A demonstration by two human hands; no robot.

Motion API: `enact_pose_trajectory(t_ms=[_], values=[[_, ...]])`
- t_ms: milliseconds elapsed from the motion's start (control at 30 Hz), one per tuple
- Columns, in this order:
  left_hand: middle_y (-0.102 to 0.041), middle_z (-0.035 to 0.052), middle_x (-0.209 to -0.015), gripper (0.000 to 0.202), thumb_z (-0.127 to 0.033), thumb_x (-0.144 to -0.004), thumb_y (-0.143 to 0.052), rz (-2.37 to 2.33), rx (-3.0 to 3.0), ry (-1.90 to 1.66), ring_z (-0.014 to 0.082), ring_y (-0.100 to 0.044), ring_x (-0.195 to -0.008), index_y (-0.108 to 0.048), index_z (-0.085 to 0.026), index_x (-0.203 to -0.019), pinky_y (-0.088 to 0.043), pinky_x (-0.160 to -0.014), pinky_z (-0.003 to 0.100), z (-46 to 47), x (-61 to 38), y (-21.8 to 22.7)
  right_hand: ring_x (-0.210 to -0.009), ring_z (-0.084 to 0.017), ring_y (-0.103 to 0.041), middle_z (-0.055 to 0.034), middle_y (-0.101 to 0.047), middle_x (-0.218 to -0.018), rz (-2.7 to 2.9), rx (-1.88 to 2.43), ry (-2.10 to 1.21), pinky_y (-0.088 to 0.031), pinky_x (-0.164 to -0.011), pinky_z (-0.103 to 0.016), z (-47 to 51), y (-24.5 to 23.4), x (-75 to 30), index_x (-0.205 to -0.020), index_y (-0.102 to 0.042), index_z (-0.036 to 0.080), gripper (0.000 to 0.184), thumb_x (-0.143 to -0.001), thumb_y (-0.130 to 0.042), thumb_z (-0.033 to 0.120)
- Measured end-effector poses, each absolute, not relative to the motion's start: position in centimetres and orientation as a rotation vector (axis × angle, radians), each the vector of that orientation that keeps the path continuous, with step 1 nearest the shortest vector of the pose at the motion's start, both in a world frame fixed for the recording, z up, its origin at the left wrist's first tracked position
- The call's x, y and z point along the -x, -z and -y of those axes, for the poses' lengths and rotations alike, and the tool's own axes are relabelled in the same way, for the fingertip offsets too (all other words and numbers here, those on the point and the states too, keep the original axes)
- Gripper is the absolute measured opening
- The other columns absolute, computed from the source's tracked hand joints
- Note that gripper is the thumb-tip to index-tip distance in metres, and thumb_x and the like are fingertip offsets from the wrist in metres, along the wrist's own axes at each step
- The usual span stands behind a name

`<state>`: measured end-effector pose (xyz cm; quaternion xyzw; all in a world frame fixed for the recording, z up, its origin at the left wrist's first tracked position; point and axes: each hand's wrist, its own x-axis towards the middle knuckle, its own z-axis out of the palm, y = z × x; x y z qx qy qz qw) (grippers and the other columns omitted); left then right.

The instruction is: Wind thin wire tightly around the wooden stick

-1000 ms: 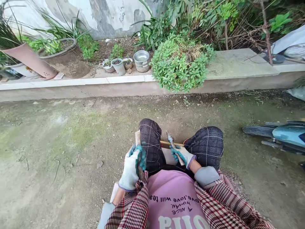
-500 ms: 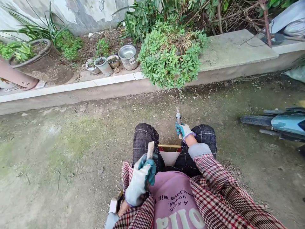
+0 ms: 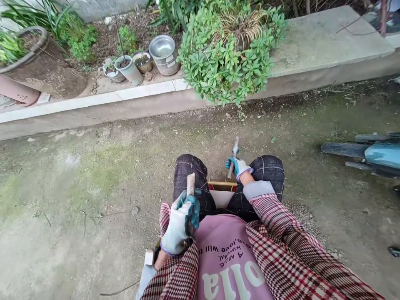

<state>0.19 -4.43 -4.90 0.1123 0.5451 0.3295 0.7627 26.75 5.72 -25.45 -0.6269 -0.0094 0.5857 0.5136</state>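
My left hand (image 3: 180, 223), in a white glove with blue-green coated fingers, is closed around a pale stick (image 3: 191, 183) with a blunt end. The stick's upper part sticks out above the fist, over my left thigh; its lower part is mostly covered by the fingers. My right hand (image 3: 239, 167), gloved alike, is closed on a slim greyish rod (image 3: 236, 143) between my knees. A lighter, shiny band (image 3: 235, 149) goes round the rod above the fingers, and its lower end shows below them. The two pieces are apart.
A low ledge (image 3: 146, 92) runs ahead, bearing a bushy plant (image 3: 225, 62), a metal pot (image 3: 163, 56), small planters and a large clay pot (image 3: 46, 68). A blue vehicle's wheel (image 3: 343, 149) stands at the right. A twig (image 3: 120, 291) lies at lower left.
The rod in my right hand has tilted, its top now leaning right instead of left. My left hand and its stick sit slightly higher and farther left in view. The camera view has shifted a little.
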Motion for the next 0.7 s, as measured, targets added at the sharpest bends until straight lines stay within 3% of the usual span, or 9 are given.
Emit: enact_pose_trajectory(t_ms=[133, 267, 433, 700], values=[[-0.044, -0.0110, -0.053, 0.056, -0.045, -0.075, -0.094, -1.314, -0.390, -0.878, 0.0056, -0.038, -0.038, -0.042, -0.025, -0.074, -0.033, -0.036, 0.017, 5.2, 0.9, 4.1, -0.121, -0.028, -0.072, -0.0128, -0.068, -0.144, -0.030, 1.542, -1.515, -0.064, -0.100, -0.051, -5.4, 26.5, -25.6, -0.144, -0.067, 0.019, 0.043, -0.107, -0.074, 0.041], [-0.050, -0.0089, -0.055, 0.045, -0.050, -0.085, -0.087, -1.339, -0.556, -0.923, 0.0069, -0.041, -0.038, -0.052, -0.023, -0.077, -0.038, -0.036, 0.018, 5.8, 1.5, 3.2, -0.120, -0.028, -0.072, -0.0128, -0.068, -0.144, -0.032, 1.552, -1.545, -0.064, -0.100, -0.050, -5.2, 27.3, -24.9, -0.143, -0.068, 0.019, 0.042, -0.107, -0.074, 0.041], [-0.051, -0.0096, -0.054, 0.043, -0.053, -0.083, -0.088, -1.326, -0.554, -0.913, 0.0074, -0.039, -0.037, -0.057, -0.023, -0.085, -0.037, -0.035, 0.019, 5.5, 1.2, 3.0, -0.118, -0.028, -0.073, -0.0125, -0.069, -0.142, -0.016, 1.571, -1.525, -0.065, -0.098, -0.049, -4.4, 27.8, -24.7, -0.143, -0.067, 0.019, 0.043, -0.107, -0.074, 0.040], [-0.050, -0.0092, -0.053, 0.047, -0.054, -0.083, -0.089, -1.305, -0.559, -0.950, 0.0069, -0.039, -0.038, -0.054, -0.023, -0.079, -0.038, -0.037, 0.019, 4.8, 1.4, 2.9, -0.112, -0.025, -0.074, -0.0115, -0.071, -0.136, 0.121, 1.574, -1.452, -0.066, -0.093, -0.046, -3.2, 27.5, -24.6, -0.140, -0.068, 0.018, 0.039, -0.107, -0.074, 0.039]])
